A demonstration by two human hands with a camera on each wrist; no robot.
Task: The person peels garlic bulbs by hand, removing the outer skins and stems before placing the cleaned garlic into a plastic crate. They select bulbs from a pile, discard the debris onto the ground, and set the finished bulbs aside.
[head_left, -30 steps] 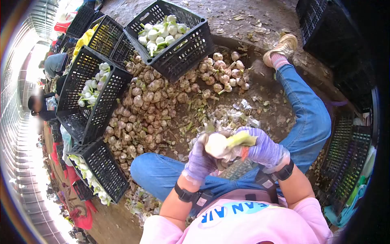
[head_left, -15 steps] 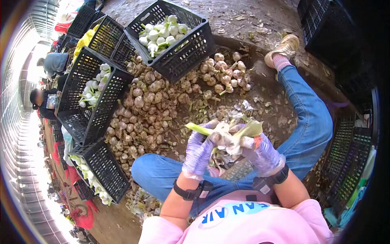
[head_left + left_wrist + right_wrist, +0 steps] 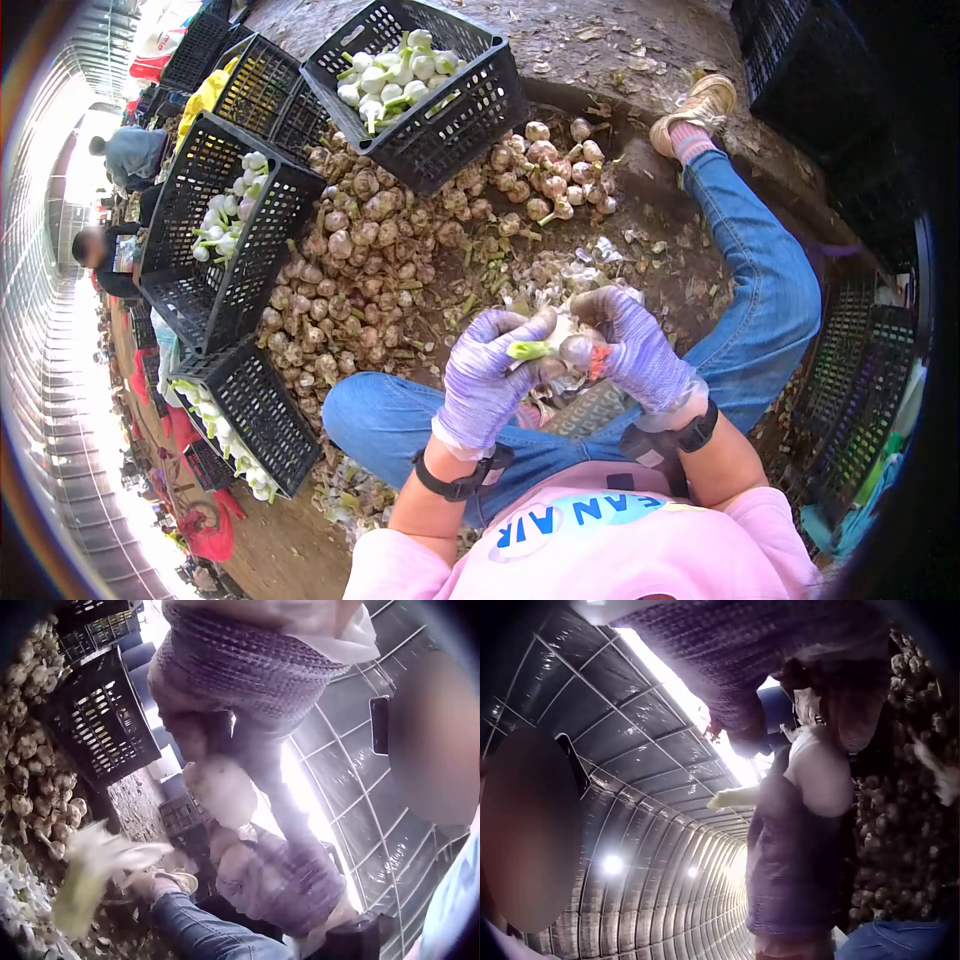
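Dirt ground (image 3: 620, 60) under a long arched tunnel roof (image 3: 630, 750) carries everything. At the far left edge other people (image 3: 130, 155) sit among red cloth. Next come three black crates in a column: the lowest crate (image 3: 245, 415) holds a few peeled white bulbs along its outer wall, the middle crate (image 3: 215, 240) has a small cluster of white bulbs (image 3: 225, 225) against its back wall, and the top crate (image 3: 420, 85), tilted toward the person, holds a larger heap of peeled bulbs (image 3: 395, 75) with green stems. Between the crates and the person's legs lies a pile (image 3: 370, 270) of unpeeled brown garlic, spreading right to a lighter, pinkish bunch (image 3: 560, 180) near the shoe (image 3: 700, 110). Loose skins (image 3: 560, 275) litter the ground in front of the knees.

The person sits in blue jeans (image 3: 770, 290) and a pink shirt, both hands in purple knit gloves, held over the lap. The left hand (image 3: 485, 380) curls its fingers (image 3: 520, 325) round a garlic bulb (image 3: 565, 345) whose green stem (image 3: 528, 350) points left. The right hand (image 3: 640, 345) grips the same bulb from the other side, fingers bent over its top. In the left wrist view the pale bulb sits between the two gloved hands. More dark crates (image 3: 850, 370) stack at the right edge.
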